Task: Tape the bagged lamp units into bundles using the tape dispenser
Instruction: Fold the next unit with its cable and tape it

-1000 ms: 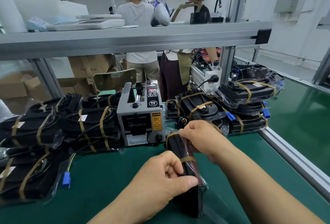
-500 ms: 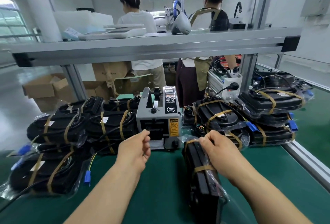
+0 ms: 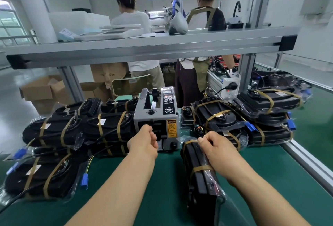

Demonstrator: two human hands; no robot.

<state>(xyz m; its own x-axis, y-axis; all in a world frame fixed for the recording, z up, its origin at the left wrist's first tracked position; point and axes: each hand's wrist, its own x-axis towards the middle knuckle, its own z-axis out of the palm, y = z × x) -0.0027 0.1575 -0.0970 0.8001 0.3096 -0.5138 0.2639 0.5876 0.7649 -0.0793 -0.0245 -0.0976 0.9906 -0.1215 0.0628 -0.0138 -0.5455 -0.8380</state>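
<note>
The left hand (image 3: pixel 144 140) has gone from the lamp bundle (image 3: pixel 200 189) to the tape dispenser (image 3: pixel 155 116), fingers curled at its mouth; whether they pinch tape I cannot tell. The right hand (image 3: pixel 216 147) grips the bundle with curled fingers; it stands on edge beneath them, probably awaiting another strip.

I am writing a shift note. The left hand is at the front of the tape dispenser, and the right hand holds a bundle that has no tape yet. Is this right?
Not quite: in the head view the bundle already has two brown tape bands. The rest holds: left hand at the tape dispenser front, right hand holding the bundle.
</note>
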